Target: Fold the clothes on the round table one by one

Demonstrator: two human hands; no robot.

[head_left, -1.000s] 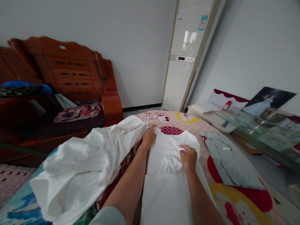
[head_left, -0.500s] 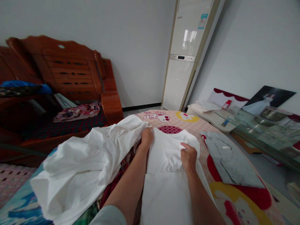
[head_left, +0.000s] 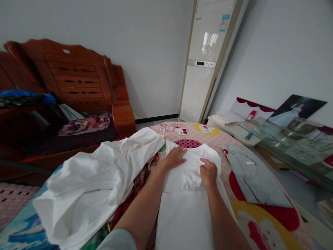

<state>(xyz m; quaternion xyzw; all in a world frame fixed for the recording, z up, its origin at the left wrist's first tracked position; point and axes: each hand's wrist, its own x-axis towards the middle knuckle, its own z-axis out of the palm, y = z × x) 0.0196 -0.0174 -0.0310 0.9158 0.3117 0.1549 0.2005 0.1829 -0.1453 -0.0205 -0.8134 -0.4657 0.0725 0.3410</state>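
Note:
A white garment (head_left: 186, 215) lies folded into a long strip in front of me, with wrinkles in its upper part. My left hand (head_left: 175, 157) rests palm down near its far left edge, fingers spread over the cloth. On the right part of the same garment is my right hand (head_left: 209, 173). Its forefinger points left, while the other fingers curl in against the bunched cloth and are partly hidden. Left of my forearm spreads a loose, crumpled white cloth (head_left: 88, 184).
A folded grey garment (head_left: 256, 177) lies to the right on the patterned bed cover (head_left: 226, 135). Beyond it stands a glass shelf (head_left: 286, 152) with bowls. A wooden chair (head_left: 78, 80) is at the left, and a tall air conditioner (head_left: 197, 86) stands in the corner.
My left hand has let go of the garment's left edge and moved right, flattening onto the cloth. The right hand has stayed in place.

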